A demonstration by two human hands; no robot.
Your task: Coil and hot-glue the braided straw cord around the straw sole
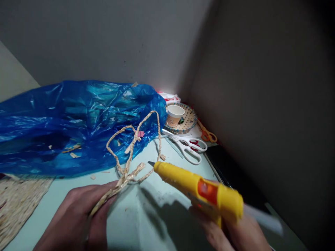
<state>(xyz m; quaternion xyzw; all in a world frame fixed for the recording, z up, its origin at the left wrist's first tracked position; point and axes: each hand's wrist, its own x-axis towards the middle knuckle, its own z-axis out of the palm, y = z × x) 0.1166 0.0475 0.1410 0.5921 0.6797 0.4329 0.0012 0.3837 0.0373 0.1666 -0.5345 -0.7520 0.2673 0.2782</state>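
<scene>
My left hand (pixel 86 209) pinches a twisted straw cord (pixel 131 153) between thumb and fingers. The cord rises from the grip into several loose loops, with a frayed end pointing right. My right hand (pixel 222 230) is wrapped around the handle of a yellow hot glue gun (pixel 183 177). Its dark nozzle points left, close to the frayed cord end, with a small gap showing between them. A translucent glue stick (pixel 264 218) sticks out of the gun's back. Part of the right hand is hidden behind the gun.
A crumpled blue plastic bag (pixel 78 122) with straw scraps covers the back left. White scissors (pixel 190 146), orange scissors (pixel 208 134) and a woven basket (pixel 192 118) holding a paper cup (pixel 175 115) stand at the back right. A woven mat (pixel 21 205) lies at left; grey walls enclose the table.
</scene>
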